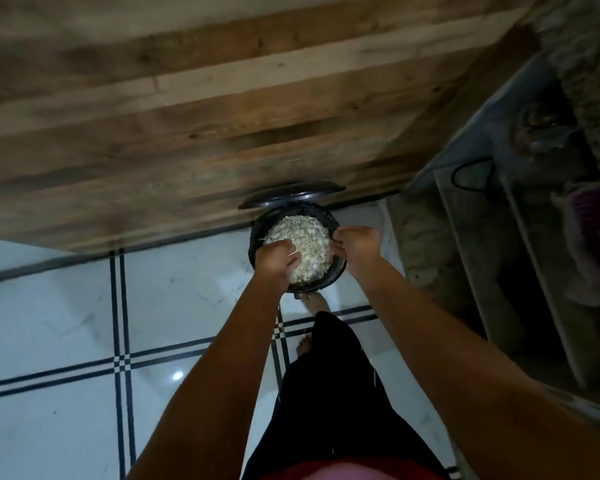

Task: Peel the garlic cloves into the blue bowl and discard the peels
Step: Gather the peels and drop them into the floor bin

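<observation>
Arms outstretched, left hand in peels — grip unclear, right hand slack over bin

The floor was of glossy white tile, marble-veined and crossed by dark lines, with a bright glint on its smooth face; the wall panel at its far edge showed matt, wood-grained planks with knots. The bin and its lid were dark and smooth with a slight sheen, apparently plastic. The peels inside looked pale, dry and papery, and the garment was matt black cloth.
</observation>
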